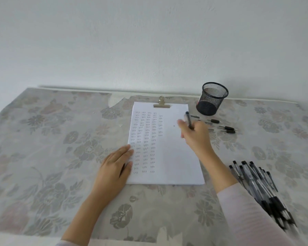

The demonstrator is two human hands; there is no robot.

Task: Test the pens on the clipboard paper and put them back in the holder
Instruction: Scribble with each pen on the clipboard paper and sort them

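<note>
Black ballpoint pen (188,119) — right hand (194,134) grips it over the white clipboard paper (174,157), right edge; left hand (114,167) flat on the left edge. Black mesh holder (212,99), loose pens (220,126) lie rightward.

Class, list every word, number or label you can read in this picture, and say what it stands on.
Nothing can be read for certain.
Paper: columns of small handwritten marks, too small to read.
Pen holder: a red patch near the base, too blurred to read.
Pens: no print legible.
</note>
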